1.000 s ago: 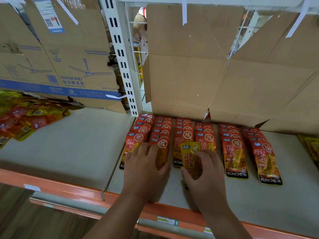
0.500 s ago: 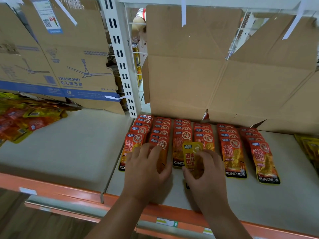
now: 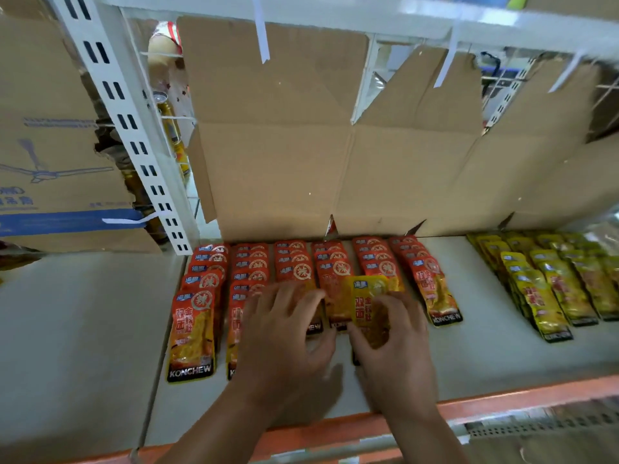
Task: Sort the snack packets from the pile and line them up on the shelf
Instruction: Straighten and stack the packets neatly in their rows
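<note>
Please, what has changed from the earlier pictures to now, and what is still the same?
The right hand carried the yellow packet rightward, from the third and fourth rows of red packets to about the fifth. The left hand also shifted about one row right over them. The view swung right, showing the yellow rows. Unchanged: the right hand still pinches its packet; the red packets lie as before.

Flattened brown cardboard sheets [image 3: 274, 145] stand upright as a back wall, with white tape strips [image 3: 261, 38] hanging over their top edge. To their left rises a white slotted metal upright [image 3: 127, 128]. Left of it sits a cardboard box [image 3: 50, 145] printed with a ceiling fan drawing and a blue band.
</note>
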Available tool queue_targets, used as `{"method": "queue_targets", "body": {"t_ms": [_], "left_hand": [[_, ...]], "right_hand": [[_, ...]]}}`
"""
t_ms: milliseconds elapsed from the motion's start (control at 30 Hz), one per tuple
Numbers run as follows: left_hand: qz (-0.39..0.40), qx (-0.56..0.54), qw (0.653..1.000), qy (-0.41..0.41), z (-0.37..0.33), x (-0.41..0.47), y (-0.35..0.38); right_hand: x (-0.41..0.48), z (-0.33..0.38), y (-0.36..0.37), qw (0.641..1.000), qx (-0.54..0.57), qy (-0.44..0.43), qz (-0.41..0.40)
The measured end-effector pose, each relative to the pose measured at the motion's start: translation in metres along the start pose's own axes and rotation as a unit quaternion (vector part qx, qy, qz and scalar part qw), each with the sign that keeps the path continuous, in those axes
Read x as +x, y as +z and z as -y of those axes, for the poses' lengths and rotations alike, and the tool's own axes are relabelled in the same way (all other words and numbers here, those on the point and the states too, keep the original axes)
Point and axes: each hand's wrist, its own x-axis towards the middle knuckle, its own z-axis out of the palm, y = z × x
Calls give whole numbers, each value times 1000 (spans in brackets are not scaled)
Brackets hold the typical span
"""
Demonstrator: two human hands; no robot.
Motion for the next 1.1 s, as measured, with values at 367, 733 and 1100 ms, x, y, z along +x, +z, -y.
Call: {"method": "queue_targets", "body": {"t_ms": [367, 733, 1100], "left_hand": [[28, -53, 992, 111, -96, 23, 45], [-2, -56, 992, 113, -253, 56, 167], [-2, -67, 997, -28, -302, 100, 235]], "right_hand": [[28, -105, -86, 986, -21, 21, -166], [92, -253, -192, 987, 15, 31, -155], [144, -331, -208, 996, -32, -39, -72]]}}
